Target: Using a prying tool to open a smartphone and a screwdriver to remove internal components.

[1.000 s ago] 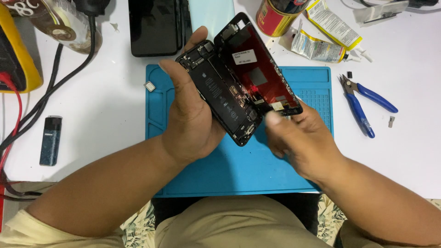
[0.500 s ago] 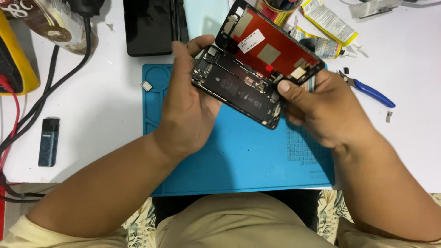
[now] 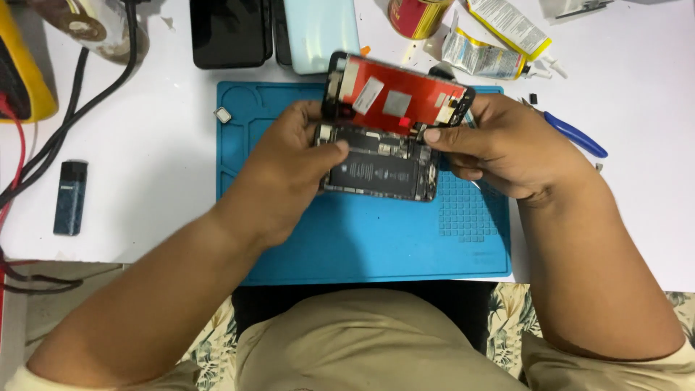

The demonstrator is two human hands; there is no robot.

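An opened phone body (image 3: 378, 172), its battery and boards showing, lies level just above the blue work mat (image 3: 376, 239). Its screen panel (image 3: 397, 94), red-backed, is tilted up along the far edge, still joined to the body. My left hand (image 3: 289, 163) grips the body's left end, thumb on the inside. My right hand (image 3: 503, 145) holds the right end, forefinger stretched along the screen's lower edge.
Behind the mat lie a black phone (image 3: 230, 32), a pale blue phone back (image 3: 322, 32), a red tin (image 3: 416, 14) and glue tubes (image 3: 481, 58). Blue-handled pliers (image 3: 575, 134) sit right of the mat. Cables (image 3: 65, 123) and a small dark stick (image 3: 70, 197) are at left.
Both hands turned the phone from a steep diagonal to level and brought it lower, close over the mat. The screen panel has swung further open from the body.
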